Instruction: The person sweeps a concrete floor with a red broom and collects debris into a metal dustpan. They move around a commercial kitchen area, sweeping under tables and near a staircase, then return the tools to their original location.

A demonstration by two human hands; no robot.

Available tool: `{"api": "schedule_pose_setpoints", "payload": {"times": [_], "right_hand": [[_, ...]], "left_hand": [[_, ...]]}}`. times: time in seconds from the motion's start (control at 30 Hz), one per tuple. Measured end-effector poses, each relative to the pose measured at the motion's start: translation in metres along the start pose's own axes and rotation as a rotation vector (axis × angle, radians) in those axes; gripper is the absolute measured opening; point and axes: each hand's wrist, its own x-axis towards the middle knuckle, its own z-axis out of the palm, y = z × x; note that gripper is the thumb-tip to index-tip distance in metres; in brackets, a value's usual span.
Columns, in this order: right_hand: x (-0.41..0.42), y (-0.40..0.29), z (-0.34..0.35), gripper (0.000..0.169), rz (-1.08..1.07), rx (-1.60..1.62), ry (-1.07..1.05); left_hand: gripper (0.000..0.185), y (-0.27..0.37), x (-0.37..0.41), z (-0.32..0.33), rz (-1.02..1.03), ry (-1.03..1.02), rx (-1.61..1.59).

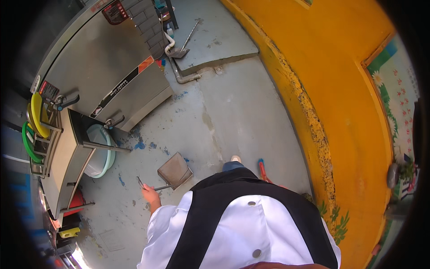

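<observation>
My left hand is closed around the thin handle of a long-handled dustpan. The dustpan's brownish-grey pan hangs to the right of that hand, over or on the floor; I cannot tell which. On my other side, a red broom or brush with a blue tip sticks out past the edge of my black apron. Most of my right hand is hidden behind the apron, with only a reddish sliver showing beside the red broom, so its grip is unclear. One light shoe shows in front of me.
A steel cabinet with lever handles stands at left, near a steel table and a pale green tub. A raised step, drain pipe and another dustpan lie ahead. A yellow wall runs along the right.
</observation>
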Motion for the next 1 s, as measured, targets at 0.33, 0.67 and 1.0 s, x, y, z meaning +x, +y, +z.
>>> {"api": "schedule_pose_setpoints", "payload": {"times": [0.33, 0.67, 1.0], "right_hand": [[0.135, -0.293, 0.083, 0.011, 0.31, 0.246, -0.062], [0.25, -0.412, 0.118, 0.018, -0.01, -0.435, -0.003], [0.41, -0.533, 0.164, 0.022, 0.057, -0.69, -0.163]], "left_hand": [[0.042, 0.221, 0.054, 0.127, -0.068, -0.001, -0.214], [0.038, 0.363, 0.136, 0.336, 0.02, -0.038, -0.178], [0.04, 0.536, 0.215, 0.406, 0.074, -0.078, -0.262]]}}
